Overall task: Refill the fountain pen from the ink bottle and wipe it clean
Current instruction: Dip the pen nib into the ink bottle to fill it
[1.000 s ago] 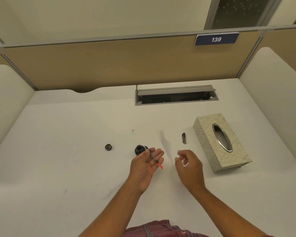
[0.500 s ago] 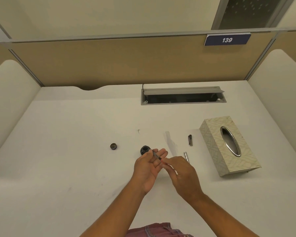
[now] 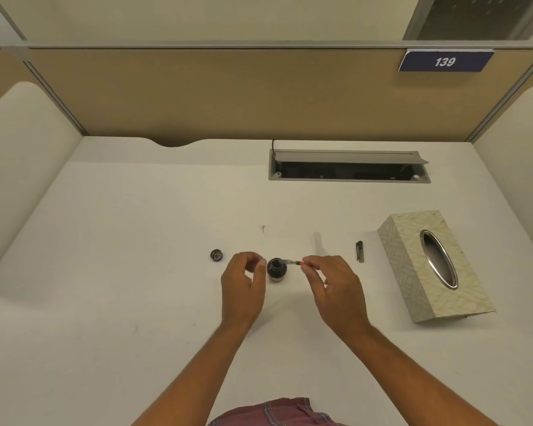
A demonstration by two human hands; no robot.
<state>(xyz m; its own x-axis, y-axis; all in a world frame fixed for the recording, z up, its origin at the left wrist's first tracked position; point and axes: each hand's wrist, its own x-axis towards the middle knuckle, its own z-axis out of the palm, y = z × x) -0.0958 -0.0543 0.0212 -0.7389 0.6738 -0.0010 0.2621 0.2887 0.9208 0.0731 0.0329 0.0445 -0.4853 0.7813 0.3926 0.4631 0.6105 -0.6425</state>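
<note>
The right hand (image 3: pixel 336 290) pinches the red end of the fountain pen (image 3: pixel 291 262) between thumb and forefinger, its other fingers curled beneath; the pen lies nearly level and reaches out leftward from those fingertips, so that its far tip sits over the mouth of the ink bottle (image 3: pixel 277 269). The bottle stands open on the white desk (image 3: pixel 136 241), between the two hands. The left hand (image 3: pixel 243 287) has its fingers curled with the tips just beside the bottle's left side; whether they touch it I cannot tell. Out past the left hand, further to its left, lies the small round bottle cap (image 3: pixel 216 255). Beyond the right hand and to its right lies a dark pen cap (image 3: pixel 360 251), and further right again the patterned tissue box (image 3: pixel 406 241). Well ahead of both hands a grey cable tray (image 3: pixel 348 166) is set into the desk
</note>
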